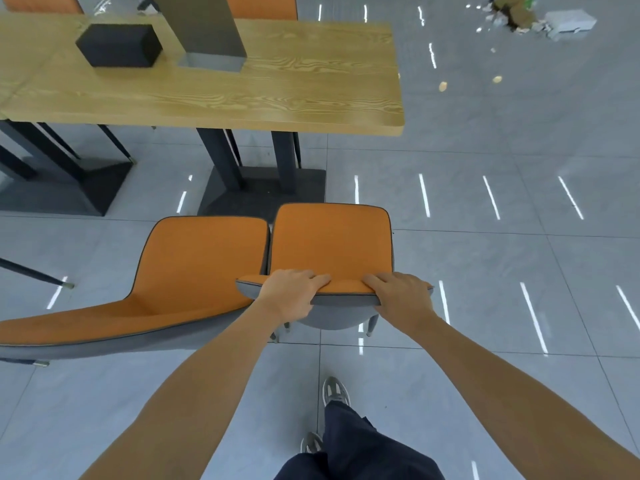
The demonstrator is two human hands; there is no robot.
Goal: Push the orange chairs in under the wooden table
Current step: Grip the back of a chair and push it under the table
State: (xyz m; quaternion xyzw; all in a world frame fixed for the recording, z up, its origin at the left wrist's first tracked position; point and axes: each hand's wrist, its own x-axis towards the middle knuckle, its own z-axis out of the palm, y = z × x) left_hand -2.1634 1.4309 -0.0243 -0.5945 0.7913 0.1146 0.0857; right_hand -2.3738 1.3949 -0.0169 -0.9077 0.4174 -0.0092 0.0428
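Both hands grip the top edge of the backrest of an orange-upholstered chair with a grey shell (332, 247). The left hand (289, 296) wraps the left part of that edge, fingers curled over onto the orange front face; the right hand (403, 296) wraps the right part in the same way, thumb on the grey rear side. Each hand is clenched on the backrest.

This chair stands on the grey tiled floor (519, 271), clear of the long wooden table with a light grain top (277, 95), its seat facing the table's dark pedestal base (263, 192). It is not under the tabletop.

A 2nd orange chair with the same grey shell (194, 268) stands just beside it on the left, their seats almost touching; it too sits out from the table.

On the tabletop lie a black rectangular box (119, 45) and, next to it, a tall grey metal column (207, 29). Beyond the far edge, the backs of 2 more orange chairs show.

Scattered debris and a white box (571, 22) lie on the floor at the far right. Below, dark trouser legs and grey sneakers (336, 391) are visible.
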